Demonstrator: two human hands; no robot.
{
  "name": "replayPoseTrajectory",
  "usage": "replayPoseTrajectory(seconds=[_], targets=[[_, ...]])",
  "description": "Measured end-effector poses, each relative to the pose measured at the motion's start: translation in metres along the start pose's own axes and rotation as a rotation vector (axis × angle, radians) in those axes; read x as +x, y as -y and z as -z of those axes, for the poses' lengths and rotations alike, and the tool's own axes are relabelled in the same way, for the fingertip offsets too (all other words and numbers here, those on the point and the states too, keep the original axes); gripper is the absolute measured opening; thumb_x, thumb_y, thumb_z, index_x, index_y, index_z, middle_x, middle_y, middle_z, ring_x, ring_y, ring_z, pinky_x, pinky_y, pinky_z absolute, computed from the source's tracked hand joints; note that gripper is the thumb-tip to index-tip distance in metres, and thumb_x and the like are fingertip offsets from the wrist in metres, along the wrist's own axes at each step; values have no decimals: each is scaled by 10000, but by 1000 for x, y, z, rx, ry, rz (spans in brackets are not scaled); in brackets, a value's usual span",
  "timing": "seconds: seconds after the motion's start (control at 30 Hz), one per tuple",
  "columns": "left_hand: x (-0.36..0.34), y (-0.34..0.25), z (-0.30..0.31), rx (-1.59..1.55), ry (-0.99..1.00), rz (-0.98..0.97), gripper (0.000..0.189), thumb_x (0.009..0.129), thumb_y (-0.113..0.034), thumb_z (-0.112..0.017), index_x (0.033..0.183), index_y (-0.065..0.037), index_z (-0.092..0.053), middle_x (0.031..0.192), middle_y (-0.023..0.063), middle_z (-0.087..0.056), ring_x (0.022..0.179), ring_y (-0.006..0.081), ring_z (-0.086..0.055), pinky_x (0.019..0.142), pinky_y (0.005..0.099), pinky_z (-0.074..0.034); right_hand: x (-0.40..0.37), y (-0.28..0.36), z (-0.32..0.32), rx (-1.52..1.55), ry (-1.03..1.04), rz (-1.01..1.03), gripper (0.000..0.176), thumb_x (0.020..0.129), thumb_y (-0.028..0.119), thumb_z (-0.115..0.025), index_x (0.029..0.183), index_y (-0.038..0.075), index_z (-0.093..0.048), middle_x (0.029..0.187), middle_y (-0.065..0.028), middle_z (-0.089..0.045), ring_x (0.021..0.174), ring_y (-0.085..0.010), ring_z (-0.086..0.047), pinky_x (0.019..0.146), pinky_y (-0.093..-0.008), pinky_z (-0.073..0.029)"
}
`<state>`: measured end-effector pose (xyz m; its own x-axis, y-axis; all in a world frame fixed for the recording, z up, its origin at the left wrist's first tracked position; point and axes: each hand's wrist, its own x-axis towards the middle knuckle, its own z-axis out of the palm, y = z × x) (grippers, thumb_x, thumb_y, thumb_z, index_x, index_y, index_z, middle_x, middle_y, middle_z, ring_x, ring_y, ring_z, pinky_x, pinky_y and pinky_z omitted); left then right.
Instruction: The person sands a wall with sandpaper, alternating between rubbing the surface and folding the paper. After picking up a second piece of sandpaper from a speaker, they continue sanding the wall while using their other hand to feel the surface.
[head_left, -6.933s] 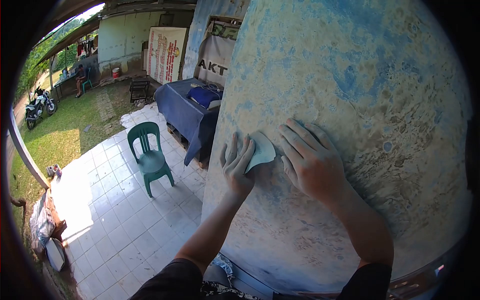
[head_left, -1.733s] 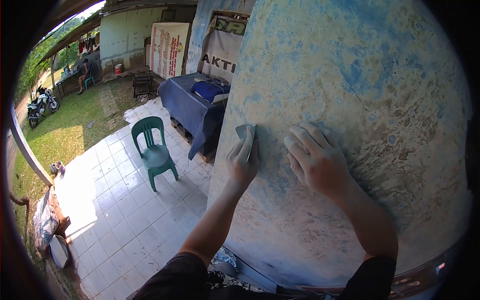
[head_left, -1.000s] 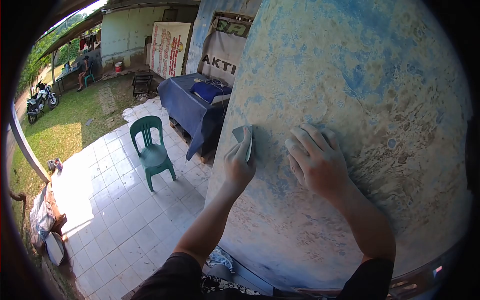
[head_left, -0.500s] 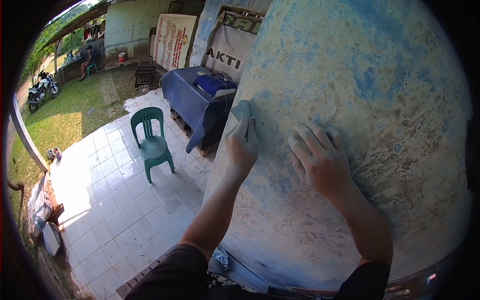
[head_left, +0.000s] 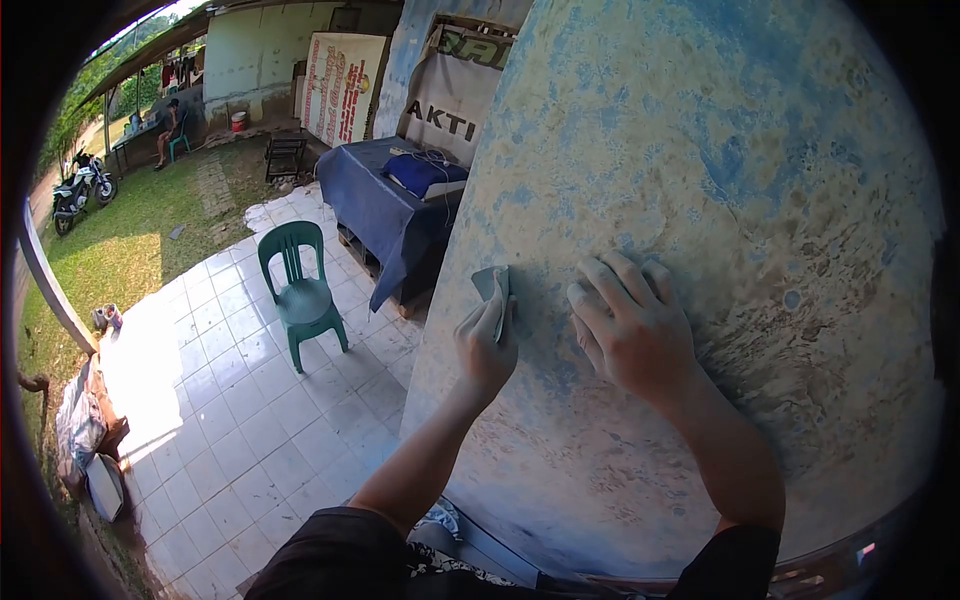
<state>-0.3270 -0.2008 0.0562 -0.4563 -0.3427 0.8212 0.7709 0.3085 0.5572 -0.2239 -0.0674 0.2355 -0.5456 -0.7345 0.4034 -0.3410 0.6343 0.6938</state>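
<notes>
A folded piece of sandpaper (head_left: 491, 284), grey-green and bent, is gripped by my left hand (head_left: 486, 350) against the left part of the wall (head_left: 600, 180). That wall has worn, blotchy blue and cream paint with rough brown patches. To the right, my right hand (head_left: 637, 322) lies on the same surface, fingers spread and nothing visible in it. Dust coats both hands. The underside of the sandpaper is hidden.
A green plastic chair (head_left: 303, 295) stands on the white tiled floor (head_left: 300, 430) to the left. Behind it is a table under a dark blue cover (head_left: 375, 195). Farther off are a motorcycle (head_left: 84, 190), banners (head_left: 337, 88) and a seated person (head_left: 170, 132).
My left hand has moved down the wall with the sandpaper, farther from its upper left edge. My right hand stays in nearly the same place.
</notes>
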Motion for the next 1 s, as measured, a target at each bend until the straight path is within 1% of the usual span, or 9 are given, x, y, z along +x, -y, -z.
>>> replayPoseTrajectory(seconds=[0.1, 0.2, 0.4, 0.53, 0.63, 0.77, 0.83, 0.93, 1.0], targets=[[23, 4, -2, -20, 12, -34, 462, 951, 30, -693, 1409, 43, -633, 755, 243, -648, 618, 356, -667, 601, 360, -502, 1, 0, 1, -25, 12, 14, 258, 938, 254, -696, 1139, 96, -728, 1322, -76, -656, 1302, -248, -563, 1068, -472, -425], [52, -9, 11, -103, 98, 174, 446, 963, 32, -676, 1406, 40, -625, 806, 274, -669, 662, 407, -687, 623, 355, -513, 2, -1, -1, -6, 18, 4, 265, 925, 256, -712, 1140, 103, -728, 1323, -76, -653, 1285, -247, -565, 1063, -475, -427], [-1, 5, 11, -33, 97, 31, 423, 973, 27, -669, 1394, 45, -631, 843, 284, -679, 735, 418, -710, 641, 370, -521, 3, 1, -4, 8, 10, -3, 278, 896, 264, -743, 1122, 104, -730, 1322, -74, -648, 1262, -247, -566, 1062, -479, -426], [55, -4, 11, -65, 69, 99, 393, 980, 10, -661, 1372, 46, -654, 841, 275, -680, 732, 415, -701, 648, 374, -525, 4, 0, -3, -13, 11, 14, 282, 882, 267, -750, 1111, 103, -735, 1316, -79, -651, 1250, -250, -570, 1059, -477, -427], [54, -6, 6, -32, 97, 150, 413, 980, 8, -657, 1391, 42, -641, 836, 267, -681, 726, 401, -704, 651, 380, -532, 5, -1, -4, -24, -10, 25, 290, 869, 270, -759, 1102, 101, -739, 1315, -80, -651, 1246, -250, -571, 1059, -476, -427], [-8, 8, 4, -8, 65, -47, 452, 962, 26, -666, 1406, 85, -609, 820, 268, -679, 720, 394, -709, 647, 400, -534, 3, -1, -4, 3, -8, 12, 296, 862, 279, -770, 1102, 109, -739, 1306, -71, -653, 1267, -254, -566, 1056, -473, -428], [24, 9, 0, -34, 40, -151, 475, 958, 24, -672, 1419, 100, -589, 796, 272, -668, 687, 397, -700, 630, 399, -524, 4, 0, -5, 1, -15, -2, 296, 861, 280, -772, 1102, 110, -739, 1302, -67, -653, 1276, -255, -563, 1055, -472, -428], [64, -16, 1, -32, 86, 135, 466, 959, 20, -672, 1415, 85, -600, 783, 271, -660, 660, 402, -687, 593, 393, -508, 5, 0, -1, -26, 19, 28, 301, 855, 276, -777, 1101, 107, -739, 1291, -66, -658, 1281, -257, -565, 1048, -466, -432], [45, -4, -5, -32, 29, 68, 459, 959, 19, -675, 1409, 78, -610, 780, 266, -663, 656, 397, -688, 590, 390, -506, 6, 0, 1, 7, 14, 26, 309, 848, 278, -783, 1099, 102, -737, 1290, -63, -657, 1288, -258, -563, 1046, -462, -436]])
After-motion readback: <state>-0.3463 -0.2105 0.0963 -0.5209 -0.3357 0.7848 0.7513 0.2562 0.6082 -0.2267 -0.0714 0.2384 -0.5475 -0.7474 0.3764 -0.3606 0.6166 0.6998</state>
